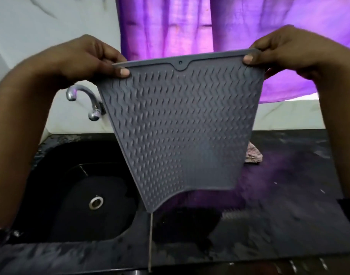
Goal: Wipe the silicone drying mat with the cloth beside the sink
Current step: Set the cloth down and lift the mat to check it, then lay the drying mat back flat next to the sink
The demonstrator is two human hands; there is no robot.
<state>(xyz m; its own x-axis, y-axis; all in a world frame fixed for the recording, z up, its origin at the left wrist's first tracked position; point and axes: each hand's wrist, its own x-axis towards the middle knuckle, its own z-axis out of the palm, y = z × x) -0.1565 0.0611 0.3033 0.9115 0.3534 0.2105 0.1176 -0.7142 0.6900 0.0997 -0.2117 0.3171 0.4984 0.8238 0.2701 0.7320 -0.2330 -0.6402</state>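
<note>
Head cam: my L hand (pixel 87 56) pinches the grey silicone mat (pixel 180 126) at its top-left corner, thumb on the ribbed front, fingers behind. R hand (pixel 279 48) pinches the top-right corner the same way. Mat hangs upright in the air btw both hands, over the black counter (pixel 279 215) and the sink (pixel 51 175) edge. Cloth (pixel 253 154) lies crumpled on the counter behind the mat's right edge, partly hidden. Chrome tap (pixel 85 100) shows left of the mat, purple curtain (pixel 170 26) at the back. Thin line hangs from the mat's lower-left corner; can't tell what it is.
</note>
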